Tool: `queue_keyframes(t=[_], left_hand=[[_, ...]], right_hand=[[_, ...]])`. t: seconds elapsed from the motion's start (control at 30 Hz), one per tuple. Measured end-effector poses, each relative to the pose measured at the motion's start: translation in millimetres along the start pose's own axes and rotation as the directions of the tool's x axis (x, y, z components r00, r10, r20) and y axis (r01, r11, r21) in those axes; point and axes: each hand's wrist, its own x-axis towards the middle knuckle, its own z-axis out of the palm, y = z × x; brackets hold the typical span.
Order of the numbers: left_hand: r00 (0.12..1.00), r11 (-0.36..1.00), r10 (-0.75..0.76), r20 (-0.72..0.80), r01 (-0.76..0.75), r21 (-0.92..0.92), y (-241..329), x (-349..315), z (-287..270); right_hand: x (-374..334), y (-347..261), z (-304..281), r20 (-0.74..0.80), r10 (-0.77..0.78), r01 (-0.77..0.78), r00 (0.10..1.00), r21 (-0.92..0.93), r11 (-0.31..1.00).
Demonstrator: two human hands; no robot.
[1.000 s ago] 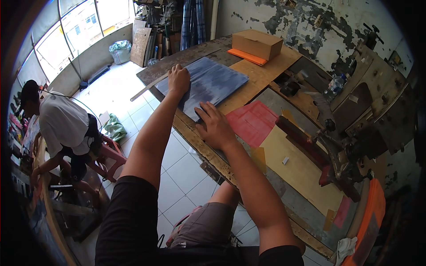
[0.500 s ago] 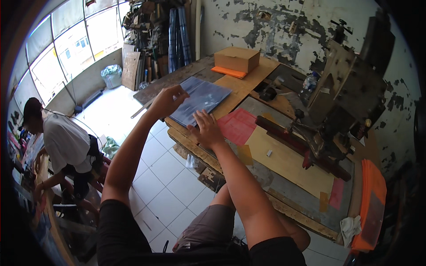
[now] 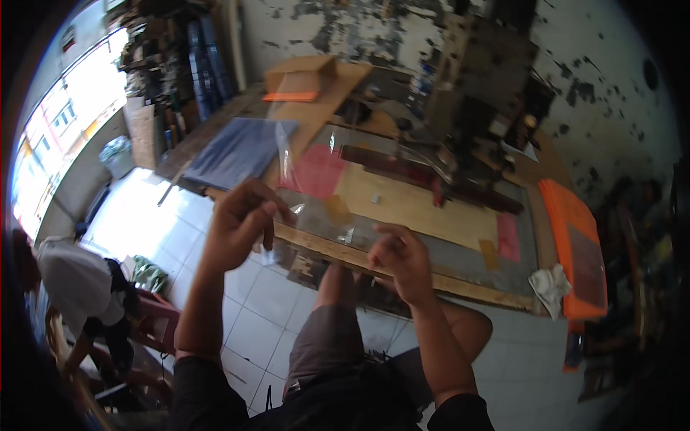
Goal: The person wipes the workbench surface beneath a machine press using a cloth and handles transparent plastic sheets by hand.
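Note:
A thin clear plastic sheet (image 3: 285,154) hangs over the near edge of the work table, showing mainly by its glints. My left hand (image 3: 241,223) pinches it at its lower left. My right hand (image 3: 404,262) is closed with curled fingers to the right of the sheet; whether it grips an edge I cannot make out. A stack of bluish plastic sheets (image 3: 237,152) lies on the table beyond my left hand. In front of both hands is a grey press bed with a yellow board (image 3: 410,208) and a pink sheet (image 3: 316,171) on it.
A dark press machine (image 3: 467,108) rises behind the bed. Left of it sits a cardboard box (image 3: 302,74) by orange sheets (image 3: 290,96). Orange folders (image 3: 575,244) and a white rag (image 3: 550,289) are at the right edge. A co-worker (image 3: 79,280) bends at the lower left.
Both hands have left the stack of plastic sheets and come nearer me and right; a clear plastic sheet is now in my left hand. The view has turned to the right.

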Motion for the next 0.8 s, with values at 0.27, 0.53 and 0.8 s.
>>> queue_keyframes(t=[0.27,0.53,0.8], left_hand=[[0.964,0.925,-0.241,-0.115,0.264,0.271,-101.3,-32.0,190.6],[0.996,0.607,0.078,0.043,-0.082,0.791,-126.4,-47.3,219.5],[0.98,0.681,0.103,0.168,-0.193,0.707,-142.5,-60.4,223.9]], right_hand=[[-159.4,-48.1,-144.4,-0.653,-0.119,-0.203,0.748,-0.395,0.896],[-204.4,-126.2,-288.5,-0.418,-0.578,-0.662,0.701,-0.683,-0.309],[-194.1,-117.1,-320.8,-0.628,-0.396,-0.707,0.67,-0.702,-0.084]])
